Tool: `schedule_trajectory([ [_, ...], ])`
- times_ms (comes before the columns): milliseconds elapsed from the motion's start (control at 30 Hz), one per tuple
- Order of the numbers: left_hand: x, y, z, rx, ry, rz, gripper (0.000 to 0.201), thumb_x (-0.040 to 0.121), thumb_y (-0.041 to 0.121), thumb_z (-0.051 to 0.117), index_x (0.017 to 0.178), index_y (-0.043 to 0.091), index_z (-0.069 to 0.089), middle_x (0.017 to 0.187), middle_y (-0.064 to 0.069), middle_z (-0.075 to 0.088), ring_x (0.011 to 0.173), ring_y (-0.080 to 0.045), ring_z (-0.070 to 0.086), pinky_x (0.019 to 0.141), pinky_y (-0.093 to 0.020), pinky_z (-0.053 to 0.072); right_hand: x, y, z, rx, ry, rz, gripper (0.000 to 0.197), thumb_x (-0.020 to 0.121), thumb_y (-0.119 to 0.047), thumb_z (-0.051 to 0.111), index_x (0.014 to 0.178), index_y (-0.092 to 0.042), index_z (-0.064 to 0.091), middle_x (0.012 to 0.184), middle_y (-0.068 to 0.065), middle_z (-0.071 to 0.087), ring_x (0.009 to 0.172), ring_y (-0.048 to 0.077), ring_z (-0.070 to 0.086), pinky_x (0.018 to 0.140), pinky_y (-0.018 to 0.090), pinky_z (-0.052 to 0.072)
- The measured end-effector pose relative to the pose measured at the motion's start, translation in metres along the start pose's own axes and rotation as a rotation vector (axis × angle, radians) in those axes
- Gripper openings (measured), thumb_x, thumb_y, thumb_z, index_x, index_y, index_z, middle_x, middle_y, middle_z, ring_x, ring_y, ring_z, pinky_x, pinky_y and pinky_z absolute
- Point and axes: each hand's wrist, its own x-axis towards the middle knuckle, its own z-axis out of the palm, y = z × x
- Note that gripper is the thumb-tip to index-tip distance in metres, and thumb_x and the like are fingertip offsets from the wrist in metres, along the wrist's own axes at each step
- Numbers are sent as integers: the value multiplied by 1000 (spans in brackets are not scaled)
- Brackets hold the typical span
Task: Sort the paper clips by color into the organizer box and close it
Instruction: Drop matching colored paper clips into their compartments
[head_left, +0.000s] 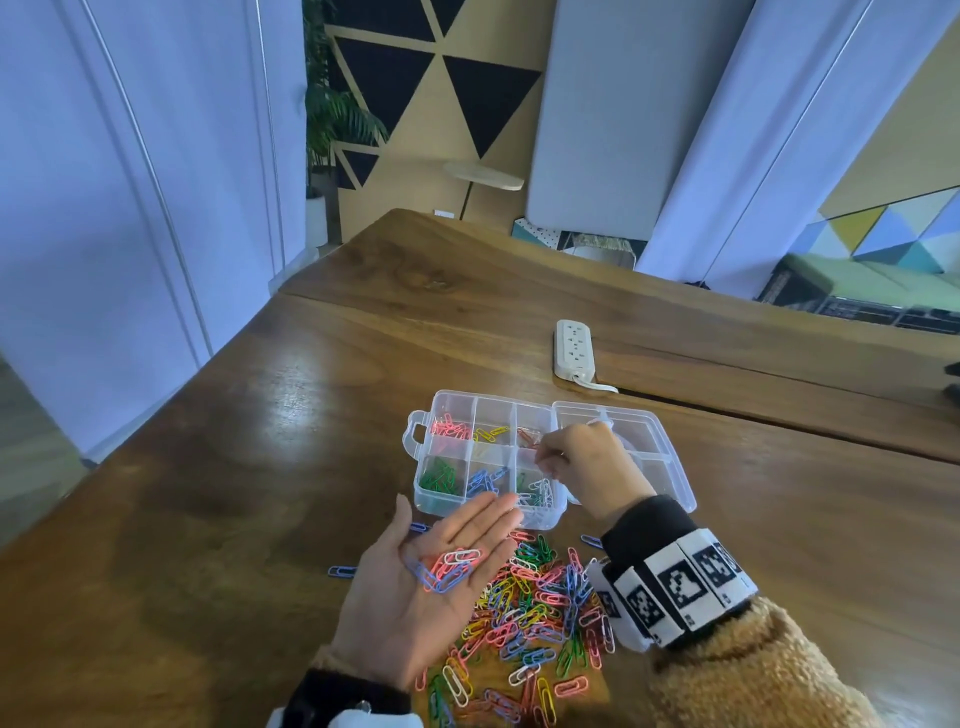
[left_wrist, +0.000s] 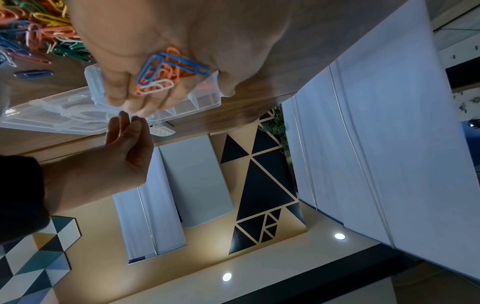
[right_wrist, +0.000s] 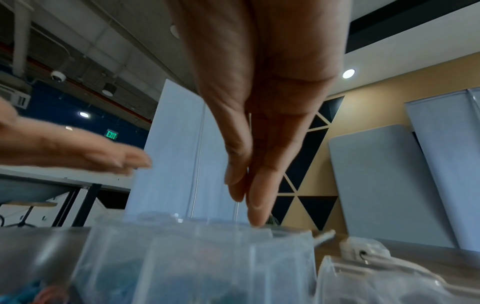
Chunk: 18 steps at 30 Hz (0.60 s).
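A clear organizer box (head_left: 423, 470) lies open on the table, its lid (head_left: 654, 447) flat to the right. Its compartments hold pink, yellow, orange, green, blue and white clips apart. My left hand (head_left: 457, 519) is flat, palm up, just in front of the box, carrying several pink, blue and white clips (head_left: 449, 569), also seen in the left wrist view as clips (left_wrist: 166, 72). My right hand (head_left: 543, 457) hovers over the box's right compartments with fingertips (right_wrist: 255, 214) drawn together, pointing down. No clip shows between them. A mixed pile of clips (head_left: 535, 613) lies under my forearms.
A white power strip (head_left: 574, 348) lies behind the box. Stray blue clips (head_left: 342, 570) sit left of the pile. The wooden table (head_left: 249, 457) stretches left and far; its left edge drops off near white panels.
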Motion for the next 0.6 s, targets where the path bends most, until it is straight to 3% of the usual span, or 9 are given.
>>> schedule_trajectory([
  [133, -1, -1, 3, 39, 28, 28, 86, 91, 62, 27, 128, -13, 47, 126, -33, 55, 122, -43, 52, 107, -48, 33, -27, -17, -21, 97, 132, -108, 12, 85, -8, 61, 91, -13, 70, 85, -2, 70, 79, 13, 62, 75, 22, 46],
  [233, 0, -2, 5, 38, -23, 11, 90, 89, 64, 29, 124, -15, 52, 126, -34, 54, 112, -45, 58, 100, -52, 44, -56, -38, -31, 274, 100, -250, 9, 83, -12, 66, 89, -16, 72, 86, -7, 68, 77, 5, 58, 73, 13, 44],
  [300, 3, -4, 7, 24, -56, 30, 90, 87, 64, 32, 125, -16, 52, 123, -31, 58, 104, -41, 63, 85, -55, 53, -71, -47, -25, 297, 15, -314, 10, 81, -16, 68, 90, -19, 71, 88, -11, 63, 76, 3, 56, 74, 18, 45],
  [333, 3, -5, 8, 4, -98, 33, 90, 86, 63, 34, 130, -15, 48, 120, -29, 60, 102, -38, 64, 81, -50, 57, -75, -49, -20, 309, -6, -328, 12, 80, -18, 70, 92, -21, 71, 88, -14, 59, 75, 0, 53, 75, 21, 46],
  [400, 3, -6, 4, 27, -227, 15, 88, 90, 61, 29, 136, -13, 40, 115, -25, 62, 109, -33, 60, 88, -40, 49, -78, -51, -9, 306, -10, -338, 20, 78, -21, 71, 97, -22, 69, 86, -19, 50, 78, -3, 46, 77, 28, 48],
  [500, 2, -5, 2, 75, -175, -10, 86, 92, 64, 29, 125, -12, 53, 109, -25, 64, 104, -35, 62, 82, -42, 52, -79, -52, 0, 270, 12, -338, 19, 76, -20, 68, 95, -23, 66, 87, -15, 49, 79, -2, 40, 75, 36, 49],
  [533, 3, -6, 0, 81, -127, 3, 86, 92, 64, 30, 119, -13, 58, 113, -22, 62, 106, -34, 60, 86, -42, 52, -80, -52, 1, 276, 29, -335, 17, 75, -20, 66, 91, -24, 65, 86, -14, 50, 76, -3, 39, 73, 37, 49],
  [600, 8, -6, -1, 100, -135, 50, 87, 93, 64, 25, 115, -12, 62, 118, -17, 58, 115, -28, 55, 104, -35, 40, -80, -52, 1, 290, 81, -323, 12, 74, -20, 64, 84, -26, 60, 80, -15, 49, 69, -5, 40, 67, 36, 49],
])
